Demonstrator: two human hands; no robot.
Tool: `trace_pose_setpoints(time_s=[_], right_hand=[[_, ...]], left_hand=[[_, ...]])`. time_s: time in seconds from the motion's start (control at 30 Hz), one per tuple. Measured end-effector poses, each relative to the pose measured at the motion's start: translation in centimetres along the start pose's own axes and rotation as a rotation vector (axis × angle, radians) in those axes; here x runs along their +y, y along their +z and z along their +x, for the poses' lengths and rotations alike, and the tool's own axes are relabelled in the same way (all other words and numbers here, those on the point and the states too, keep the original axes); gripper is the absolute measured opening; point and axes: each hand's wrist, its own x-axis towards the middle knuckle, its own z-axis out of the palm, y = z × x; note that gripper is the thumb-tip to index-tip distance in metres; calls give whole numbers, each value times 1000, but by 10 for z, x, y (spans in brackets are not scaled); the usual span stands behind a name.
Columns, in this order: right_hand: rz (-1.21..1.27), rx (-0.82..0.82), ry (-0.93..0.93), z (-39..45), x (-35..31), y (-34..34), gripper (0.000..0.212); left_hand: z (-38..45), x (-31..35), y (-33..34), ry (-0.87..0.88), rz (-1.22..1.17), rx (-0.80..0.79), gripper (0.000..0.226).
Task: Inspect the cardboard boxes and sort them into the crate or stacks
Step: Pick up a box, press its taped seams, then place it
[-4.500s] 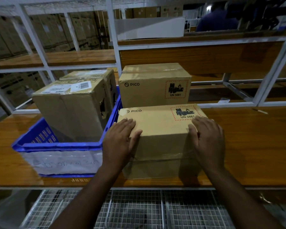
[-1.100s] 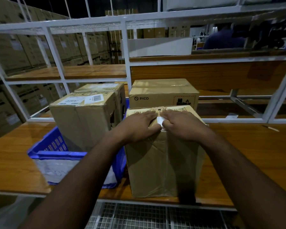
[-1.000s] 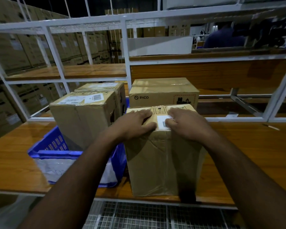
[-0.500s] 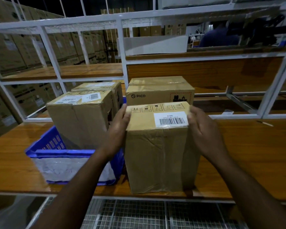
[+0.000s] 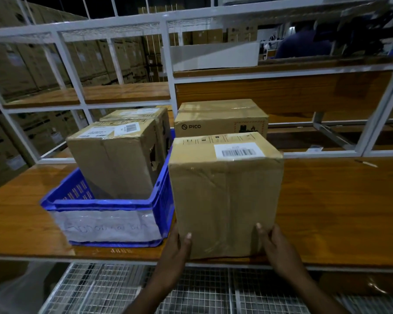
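A tall cardboard box (image 5: pixel 225 196) with a barcode label on top stands upright on the wooden table (image 5: pixel 338 207), near its front edge. My left hand (image 5: pixel 175 250) grips its lower left corner, thumb on the front face. At the lower right corner my right hand (image 5: pixel 275 245) grips it the same way. Touching the box's left side is a blue crate (image 5: pixel 104 201) with a white label. Inside stand a box with a torn side (image 5: pixel 114 159) and another box (image 5: pixel 138 114) behind it. A PICO box (image 5: pixel 220 118) sits right behind the one I hold.
A white metal rack frame (image 5: pixel 168 64) with wooden shelves rises behind the table. Wire mesh shelving (image 5: pixel 123 288) lies below the table's front edge. Stacked cartons (image 5: pixel 21 64) fill the back left. A person in blue (image 5: pixel 302 46) is at the far back right.
The box was turned from lying flat to standing on end. Both hands slid from its top and upper sides down to its bottom corners.
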Motion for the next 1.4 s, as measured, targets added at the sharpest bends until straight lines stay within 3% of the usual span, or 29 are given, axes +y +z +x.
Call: trace_pose_setpoints(time_s=[0.13, 0.23, 0.37, 0.5, 0.63, 0.8, 0.9, 0.97, 1.03, 1.2, 1.4], right_hand=[[13, 65, -100, -5, -12, -16, 73], [162, 109, -195, -14, -30, -36, 77], [358, 138, -221, -32, -57, -64, 79], [470, 202, -279, -48, -84, -81, 95], [511, 254, -356, -53, -102, -85, 87], [541, 207, -342, -54, -106, -81, 88], [585, 157, -326, -58, -104, -80, 43], [574, 134, -334, -60, -105, -82, 29], [545, 93, -347, -58, -110, -85, 32], [375, 58, -379, -29, -125, -87, 67], [246, 131, -337, -4, -138, -76, 73]], left_hand=[[-6, 24, -6, 64, -9, 40, 53], [-14, 41, -11, 91, -50, 48, 67], [-35, 55, -12, 76, -115, -2, 53], [-46, 63, -10, 167, -168, 18, 96], [-46, 82, -13, 236, -224, 41, 115], [-46, 90, -15, 232, -245, 57, 98], [-50, 91, -17, 214, -271, 20, 86], [-51, 96, -19, 188, -303, 17, 79], [-47, 105, -22, 163, -335, 34, 67], [-20, 137, -33, 124, -340, 69, 45], [11, 156, -39, 63, -224, 178, 43]])
